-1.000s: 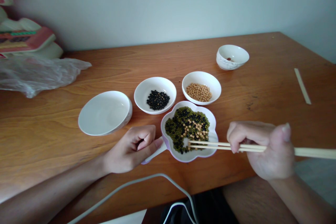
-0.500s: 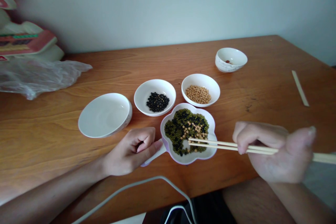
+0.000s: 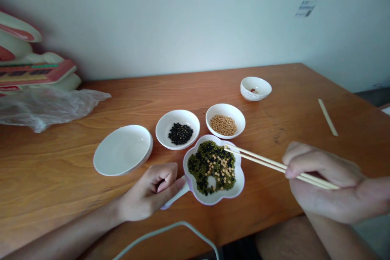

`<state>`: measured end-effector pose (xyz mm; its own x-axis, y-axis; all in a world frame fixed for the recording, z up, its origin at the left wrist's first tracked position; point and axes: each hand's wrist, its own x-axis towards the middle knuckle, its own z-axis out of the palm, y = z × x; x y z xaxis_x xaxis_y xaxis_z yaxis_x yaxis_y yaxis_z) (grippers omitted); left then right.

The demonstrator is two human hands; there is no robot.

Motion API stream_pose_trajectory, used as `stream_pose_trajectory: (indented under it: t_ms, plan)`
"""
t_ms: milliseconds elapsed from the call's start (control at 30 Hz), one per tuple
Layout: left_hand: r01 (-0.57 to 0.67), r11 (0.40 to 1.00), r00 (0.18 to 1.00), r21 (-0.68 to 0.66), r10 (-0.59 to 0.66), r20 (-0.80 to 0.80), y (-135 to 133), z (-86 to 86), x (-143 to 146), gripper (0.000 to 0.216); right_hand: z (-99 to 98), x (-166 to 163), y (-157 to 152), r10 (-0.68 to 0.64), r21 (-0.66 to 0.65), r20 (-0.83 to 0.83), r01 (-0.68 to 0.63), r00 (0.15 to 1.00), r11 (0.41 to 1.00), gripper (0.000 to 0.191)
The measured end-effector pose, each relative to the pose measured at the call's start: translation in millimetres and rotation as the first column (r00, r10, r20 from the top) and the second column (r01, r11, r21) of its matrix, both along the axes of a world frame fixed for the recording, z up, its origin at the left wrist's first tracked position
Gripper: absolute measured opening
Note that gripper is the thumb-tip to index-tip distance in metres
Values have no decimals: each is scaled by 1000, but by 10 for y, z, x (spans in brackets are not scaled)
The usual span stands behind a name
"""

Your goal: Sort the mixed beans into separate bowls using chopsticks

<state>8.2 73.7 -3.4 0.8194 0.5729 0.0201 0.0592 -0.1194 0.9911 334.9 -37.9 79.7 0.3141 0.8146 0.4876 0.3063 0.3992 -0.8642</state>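
Observation:
My left hand [image 3: 155, 191] is closed around the handle of a white flower-shaped dish [image 3: 240, 178] with a lilac rim. Mixed green and black beans with tan soybeans [image 3: 224, 167] lie in it, and a bare patch shows near the front. My right hand [image 3: 326, 178] grips a pair of wooden chopsticks [image 3: 265, 161]. Their tips are nearly together over the dish's back edge; whether a bean sits between them I cannot make out. Behind the dish stand a white bowl of black beans [image 3: 180, 133] and a white bowl of soybeans [image 3: 223, 125].
A wide white bowl [image 3: 123, 150] is at the left. Farther back is a small bowl [image 3: 256, 89] with a few reddish bits. A pale stick [image 3: 328, 117] lies at the right. Plastic wrap [image 3: 57, 105] and a toy [image 3: 33, 65] occupy the left corner; a white cable [image 3: 158, 229] loops in front.
The chopstick tips have moved from the beans at the front of the dish to its back edge. My left hand keeps its hold on the handle. The camera view has tilted upward.

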Motion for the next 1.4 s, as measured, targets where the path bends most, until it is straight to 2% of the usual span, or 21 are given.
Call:
stream_pose_trajectory:
  t_ms: [167,233,300,433,567,700,800,867,1000,1067,1200,1300,1400]
  plan:
    - [-10,1000,999,-18,10,-41,5,-31,-6,42,172,27,238,-188,137,218,161,958,977,79]
    - [-10,1000,999,-18,9,-49,8,-39,-12,42,229,2,364,-195,89,295,177,935,980,78]
    - [-8,1000,999,-28,7,-46,9,-36,-15,42,264,-42,470,-180,33,292,178,939,983,78]
    - [-27,1000,999,-7,27,-42,6,-15,-14,43,264,-141,559,-262,11,142,263,955,965,80]
    - [-28,999,999,-40,26,-31,-4,-9,-10,42,193,-230,515,-217,-81,-103,209,971,975,76]
    - [-48,998,999,-48,47,-27,-12,-12,-10,41,105,-266,441,-119,-243,-280,50,953,969,62]
    - [-63,998,998,-20,63,-25,-15,-10,-8,42,94,-247,404,-36,-279,-356,-69,934,958,50]
    - [-67,998,997,1,67,-23,-16,-6,-5,43,114,-237,386,-31,-257,-416,-85,909,963,41]
    - [-76,997,997,-4,76,-30,-16,3,7,44,132,-269,348,-91,-228,-490,-26,867,973,21]
    - [-78,997,997,-8,78,-29,-14,6,14,44,113,-302,322,-124,-255,-449,6,885,967,11]
    - [-65,998,998,-17,65,-16,-9,7,22,44,30,-374,255,-145,-283,-249,71,958,956,17]
    - [-46,997,999,-61,46,-8,-8,6,19,42,-72,-405,190,-89,-275,-46,73,995,959,13]
    - [-44,996,999,-82,44,-2,-5,10,15,41,-179,-377,133,11,-246,68,6,998,969,7]
